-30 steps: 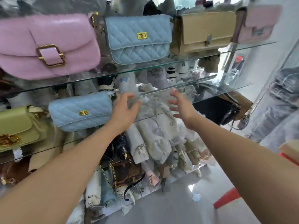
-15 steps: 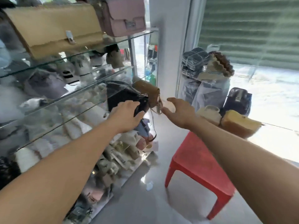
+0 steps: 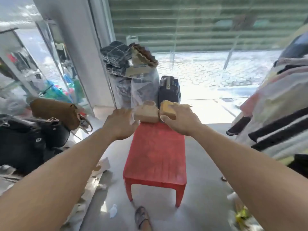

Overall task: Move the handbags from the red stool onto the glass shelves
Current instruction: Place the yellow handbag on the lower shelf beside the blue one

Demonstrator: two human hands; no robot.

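Grabbing both bags in one go is where I reckon this could bite you. The beige handbag [image 3: 146, 115] and the mustard handbag [image 3: 167, 110] sit touching each other at the far end of the red stool [image 3: 156, 157]. A shove rather than a clean lift could tip one off the back, toward the dark bag [image 3: 169, 90] and the plastic-wrapped bundle [image 3: 143, 84] standing just behind. Your left hand [image 3: 120, 124] is spread and relaxed, holding nothing, just beside the beige one's left side. I can't tell if it's touching. Your right hand [image 3: 181, 121] is draped over the mustard one, fingers over the top and thumb by the near corner, but everything's smeared and I honestly can't tell if that grip has closed. If it's only a loose cup, the bag may slip as you lift it. One more thing for the carry: the brown bag [image 3: 53, 110] on your left has a strap dangling, so whatever you bring past it could snag there.
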